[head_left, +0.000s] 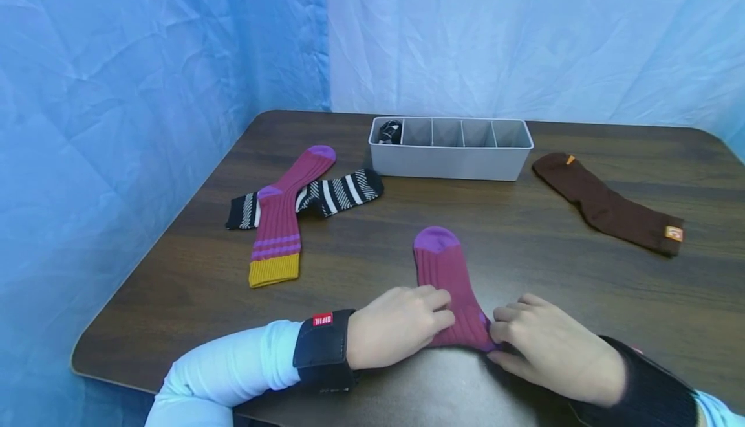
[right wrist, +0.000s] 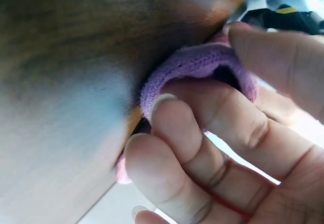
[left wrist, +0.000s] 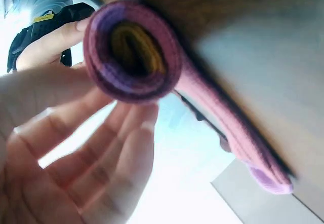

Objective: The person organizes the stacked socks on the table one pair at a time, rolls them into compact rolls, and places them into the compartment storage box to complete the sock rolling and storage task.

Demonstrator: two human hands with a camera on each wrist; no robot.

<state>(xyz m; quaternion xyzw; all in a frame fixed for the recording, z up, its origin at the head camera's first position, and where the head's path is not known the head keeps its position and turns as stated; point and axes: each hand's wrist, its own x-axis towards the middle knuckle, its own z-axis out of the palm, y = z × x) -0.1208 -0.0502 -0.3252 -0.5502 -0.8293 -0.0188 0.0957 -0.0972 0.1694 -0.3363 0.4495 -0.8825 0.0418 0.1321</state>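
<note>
A maroon ribbed sock (head_left: 447, 270) with purple toe and heel lies near the table's front edge, its toe pointing away. Its near part is rolled up; at the end of the roll (left wrist: 176, 57) the left wrist view shows mustard cuff inside maroon and purple layers. My left hand (head_left: 401, 325) holds the rolled part, thumb and fingers around it. With my right hand (head_left: 550, 344) I pinch the purple heel (right wrist: 190, 62) at the roll's right end, a finger tucked against its inner side.
Left on the table, a matching maroon sock (head_left: 279, 210) lies across a black-and-white patterned sock (head_left: 343, 193). A grey divided box (head_left: 451, 162) stands at the back, with a dark bundle (head_left: 390, 132) in its leftmost compartment. A brown sock (head_left: 611, 207) lies on the right.
</note>
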